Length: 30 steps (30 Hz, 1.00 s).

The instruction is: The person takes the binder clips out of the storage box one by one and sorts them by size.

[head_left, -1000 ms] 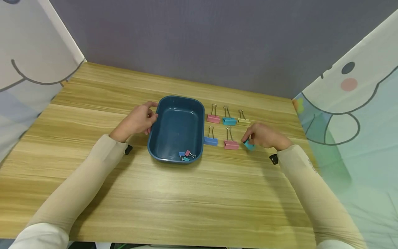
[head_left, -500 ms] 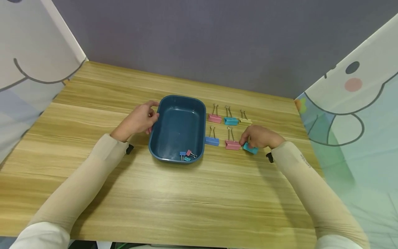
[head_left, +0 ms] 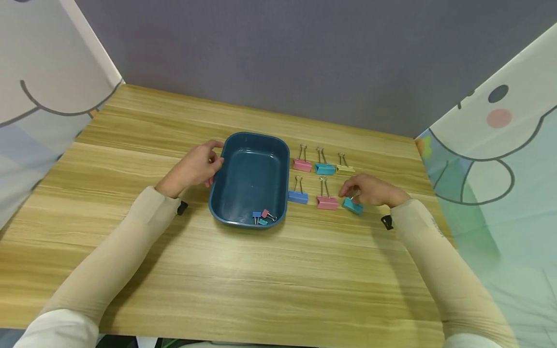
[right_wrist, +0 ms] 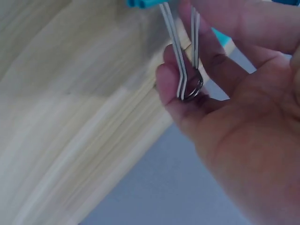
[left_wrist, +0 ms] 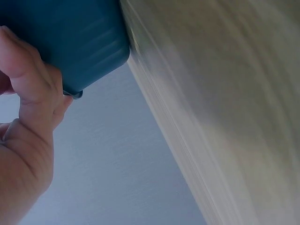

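Note:
In the head view a dark blue tray (head_left: 254, 218) lies on the table, with my left hand (head_left: 197, 164) at its left side. Its fingers touch the rim; in the left wrist view the hand (left_wrist: 35, 93) lies along the tray's outer wall (left_wrist: 93, 47). My right hand (head_left: 370, 189) is over a teal binder clip (head_left: 352, 206), its fingers loosely bent around the wire handles (right_wrist: 176, 51). That clip lies slanted on the table, right of a pink binder clip (head_left: 327, 203) and a blue binder clip (head_left: 298, 197).
Behind them stand a pink clip (head_left: 302, 166), a teal clip (head_left: 325, 169) and a yellow clip (head_left: 345, 170) in a row. Small blue (head_left: 256, 214), pink (head_left: 265, 213) and teal (head_left: 263, 222) clips lie in the tray's near right corner. A grey panel (head_left: 270, 63) borders the table's far edge.
My right hand brings the teal clip down beside the pink one, then shifts slightly right while the clip stays in place. My left hand keeps its place at the tray.

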Available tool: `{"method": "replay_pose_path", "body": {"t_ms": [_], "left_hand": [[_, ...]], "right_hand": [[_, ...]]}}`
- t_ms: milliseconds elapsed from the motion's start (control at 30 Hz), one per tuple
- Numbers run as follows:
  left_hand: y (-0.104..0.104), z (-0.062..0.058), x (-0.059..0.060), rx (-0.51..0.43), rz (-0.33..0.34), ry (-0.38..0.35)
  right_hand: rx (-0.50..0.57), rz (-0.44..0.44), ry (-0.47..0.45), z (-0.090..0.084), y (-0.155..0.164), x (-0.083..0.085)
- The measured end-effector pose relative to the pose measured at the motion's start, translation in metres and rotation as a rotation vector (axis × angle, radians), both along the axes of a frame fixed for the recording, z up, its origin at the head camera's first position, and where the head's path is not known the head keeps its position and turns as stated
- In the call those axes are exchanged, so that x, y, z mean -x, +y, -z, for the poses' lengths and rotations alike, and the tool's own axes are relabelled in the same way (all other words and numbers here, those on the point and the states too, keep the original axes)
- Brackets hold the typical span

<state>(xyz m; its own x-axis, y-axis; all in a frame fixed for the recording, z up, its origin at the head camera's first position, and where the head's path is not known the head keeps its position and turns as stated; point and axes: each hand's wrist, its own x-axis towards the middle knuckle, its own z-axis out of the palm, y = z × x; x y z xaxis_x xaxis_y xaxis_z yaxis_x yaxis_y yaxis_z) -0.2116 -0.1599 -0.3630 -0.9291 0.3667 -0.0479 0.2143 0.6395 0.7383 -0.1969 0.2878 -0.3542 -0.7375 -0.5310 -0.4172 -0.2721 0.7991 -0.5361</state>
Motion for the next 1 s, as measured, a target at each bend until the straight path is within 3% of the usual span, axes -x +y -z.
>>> {"method": "replay_pose_path", "body": {"t_ms": [333, 567, 767, 1000], "left_hand": [[0.0, 0.001, 0.0, 0.001, -0.001, -0.001], [0.001, 0.0, 0.0, 0.001, 0.0, 0.005], [0.0, 0.0, -0.001, 0.004, -0.003, 0.001], [0.0, 0.0, 0.0, 0.002, 0.0, 0.003]], "right_hand": [[0.091, 0.007, 0.111, 0.016, 0.006, 0.001], [0.12, 0.019, 0.22, 0.015, 0.012, -0.007], [0.107, 0.067, 0.198, 0.013, 0.014, -0.018], [0.137, 0.063, 0.229, 0.02, 0.017, -0.029]]}}
